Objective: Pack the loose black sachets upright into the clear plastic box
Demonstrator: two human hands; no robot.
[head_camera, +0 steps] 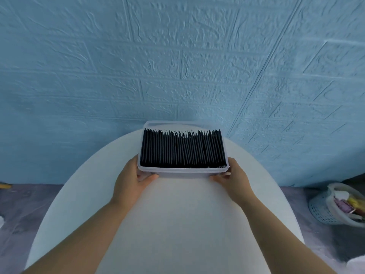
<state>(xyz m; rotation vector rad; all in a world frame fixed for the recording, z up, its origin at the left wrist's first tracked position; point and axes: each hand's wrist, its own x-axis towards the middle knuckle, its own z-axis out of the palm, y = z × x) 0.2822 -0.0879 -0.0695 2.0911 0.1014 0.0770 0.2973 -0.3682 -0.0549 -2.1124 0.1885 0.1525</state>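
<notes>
Bare round white table [177, 224] in the foreground, wide open surface between the forearms. Left hand [131, 179] clamped on the near-left corner of the clear plastic box [183, 172], right hand [234, 179] clamped on the near-right corner; fingertips tucked under, hidden. Box at the table's far edge, close against the blue brick-pattern wall [177, 66]. Black sachets [182, 150] upright, tightly packed wall to wall, tops jagged. Mesh basket [324, 211] on the floor at right, cut off, contents indistinct.
</notes>
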